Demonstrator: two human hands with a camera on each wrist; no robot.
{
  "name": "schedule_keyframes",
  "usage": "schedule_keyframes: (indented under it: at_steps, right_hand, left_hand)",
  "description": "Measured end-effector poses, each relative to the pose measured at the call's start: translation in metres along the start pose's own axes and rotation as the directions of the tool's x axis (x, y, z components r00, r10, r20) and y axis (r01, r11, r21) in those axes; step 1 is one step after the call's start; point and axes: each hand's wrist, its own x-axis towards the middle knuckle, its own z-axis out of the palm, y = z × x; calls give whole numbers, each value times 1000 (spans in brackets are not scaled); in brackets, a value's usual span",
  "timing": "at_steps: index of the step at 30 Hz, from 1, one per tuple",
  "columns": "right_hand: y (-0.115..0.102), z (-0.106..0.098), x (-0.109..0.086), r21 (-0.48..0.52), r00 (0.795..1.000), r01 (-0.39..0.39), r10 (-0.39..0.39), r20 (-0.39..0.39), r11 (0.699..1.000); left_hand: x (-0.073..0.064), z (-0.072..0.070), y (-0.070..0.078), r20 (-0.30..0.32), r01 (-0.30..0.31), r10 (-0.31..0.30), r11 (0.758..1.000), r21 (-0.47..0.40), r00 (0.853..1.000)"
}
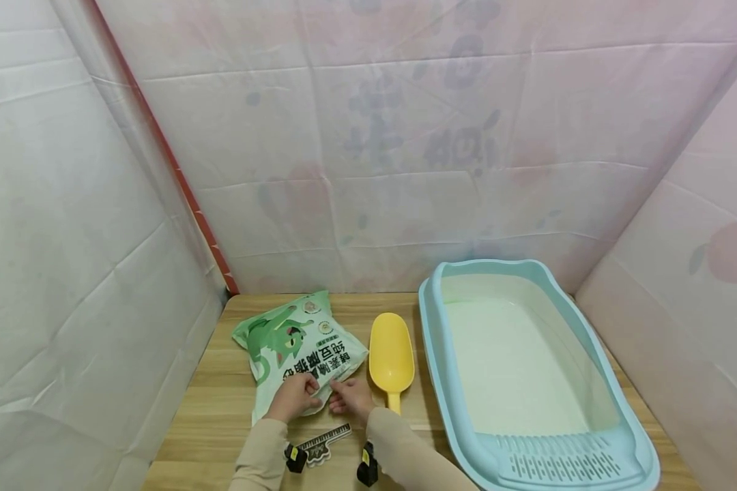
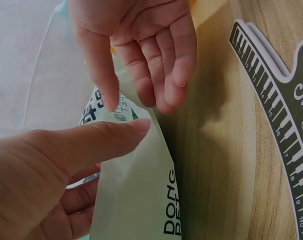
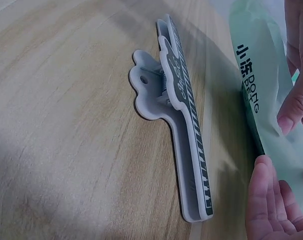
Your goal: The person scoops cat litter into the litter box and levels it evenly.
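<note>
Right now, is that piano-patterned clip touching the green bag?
Apart. The right wrist view shows it: a strip of bare wooden tabletop lies between the clip and the bag.

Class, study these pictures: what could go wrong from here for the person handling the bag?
The left hand pinches the soft green bag by its edge; if that tears suddenly, contents might spill onto the wooden table, as the blue tray stands apart. The right hand is close to the yellow scoop and could knock it. The clip lies between the forearms, so a sleeve might drag it.
</note>
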Motion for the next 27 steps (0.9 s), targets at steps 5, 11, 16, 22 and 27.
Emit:
schedule_keyframes:
  at_steps: [5, 11, 16, 22, 27]
  right_hand:
    - [3, 0, 2, -15, 1000, 6, -6, 1, 1000]
    - [6, 0, -1, -30, 1000, 5, -5, -4, 1000]
    - [7, 0, -2, -19, 1000, -16, 16, -9, 1000]
    - [9, -1, -1, -24, 1000, -19, 18, -10, 1000]
    - [10, -2, -3, -24, 1000, -4, 4, -6, 1000]
  left_hand:
    - [1, 1, -1, -24, -6, 7, 1000, 20, 1000]
    - [-1, 1, 1, -72, -19, 25, 997, 72, 997]
    - [-2, -1, 4, -109, -36, 46, 995, 96, 993]
    - [-3, -2, 5, -118, -40, 53, 993, 115, 992]
    - [-3, -3, 5, -119, -60, 77, 989, 136, 990]
